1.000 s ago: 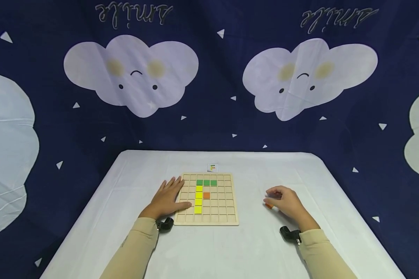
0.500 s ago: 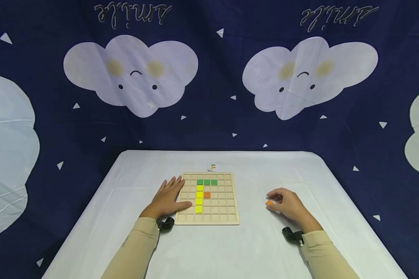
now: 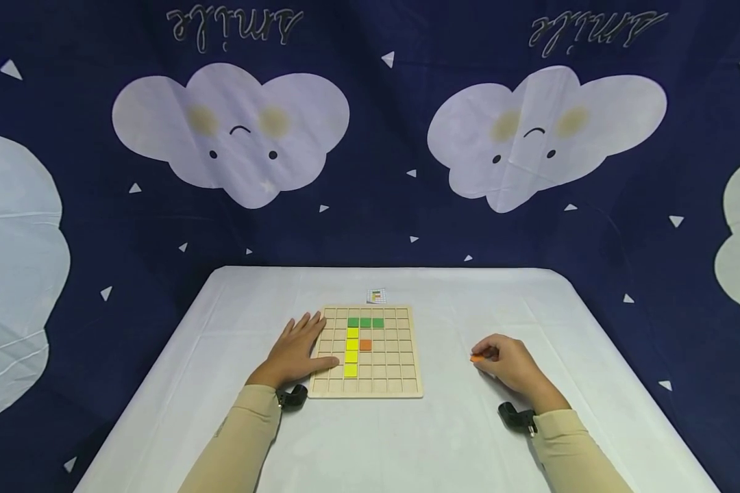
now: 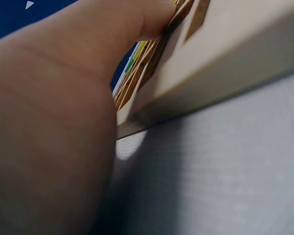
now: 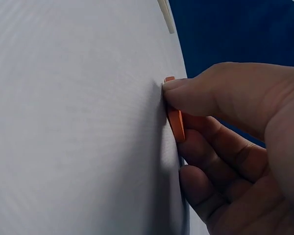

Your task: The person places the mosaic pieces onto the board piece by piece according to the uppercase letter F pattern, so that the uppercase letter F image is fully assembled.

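Observation:
My left hand [image 3: 292, 352] lies with fingers spread on the left side of a wooden grid board [image 3: 397, 394], its thumb reaching over the squares. Three green tiles [image 3: 365, 322] form a row near the board's far edge. Below them runs a column of several yellow tiles [image 3: 351, 356], and one orange tile [image 3: 366, 345] sits to the right of that column. Off to the right of the board, my right hand [image 3: 510, 366] pinches another orange tile [image 5: 175, 123] between thumb and fingers, close over the white cloth, as the right wrist view shows.
A small card [image 3: 376, 296] printed with a coloured grid pattern lies just beyond the board's far edge. White cloth covers the table [image 3: 444, 438]. A dark blue curtain [image 3: 382, 233] with clouds hangs behind the table.
The right hand has drawn slightly right and towards the person, and its thumb and fingers have closed on the orange tile. The left hand and the board stay in place.

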`<state>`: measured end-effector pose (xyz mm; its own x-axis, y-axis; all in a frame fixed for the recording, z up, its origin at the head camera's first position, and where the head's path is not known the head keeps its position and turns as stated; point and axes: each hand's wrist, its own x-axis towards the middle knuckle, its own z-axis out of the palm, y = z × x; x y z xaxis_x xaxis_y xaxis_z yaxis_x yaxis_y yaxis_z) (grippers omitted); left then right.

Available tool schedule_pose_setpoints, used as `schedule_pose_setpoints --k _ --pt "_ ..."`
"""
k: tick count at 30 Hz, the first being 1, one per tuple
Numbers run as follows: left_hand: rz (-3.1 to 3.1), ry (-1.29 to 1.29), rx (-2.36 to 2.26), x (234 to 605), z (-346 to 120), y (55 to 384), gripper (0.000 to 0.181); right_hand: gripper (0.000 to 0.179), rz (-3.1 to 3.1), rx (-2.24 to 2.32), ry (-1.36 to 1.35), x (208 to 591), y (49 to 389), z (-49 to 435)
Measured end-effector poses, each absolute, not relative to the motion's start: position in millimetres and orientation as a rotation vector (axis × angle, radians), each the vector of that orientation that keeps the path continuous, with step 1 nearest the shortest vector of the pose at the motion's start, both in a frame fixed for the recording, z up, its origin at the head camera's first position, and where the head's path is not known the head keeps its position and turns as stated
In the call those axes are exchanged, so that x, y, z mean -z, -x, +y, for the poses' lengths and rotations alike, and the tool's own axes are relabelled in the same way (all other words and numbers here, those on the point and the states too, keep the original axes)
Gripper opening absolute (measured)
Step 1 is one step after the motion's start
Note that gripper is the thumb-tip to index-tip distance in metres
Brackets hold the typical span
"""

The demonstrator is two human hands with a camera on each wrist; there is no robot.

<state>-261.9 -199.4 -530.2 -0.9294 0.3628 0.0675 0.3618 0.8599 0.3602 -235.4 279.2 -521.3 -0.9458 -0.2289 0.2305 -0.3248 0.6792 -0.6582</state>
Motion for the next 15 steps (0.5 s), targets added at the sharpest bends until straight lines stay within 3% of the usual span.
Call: schedule_pose_setpoints --k 15 --pt "3.029 -0.575 -0.587 530.9 -198.8 261.6 0.111 0.013 -2.746 -1.142 -0.41 521.5 235.3 276.1"
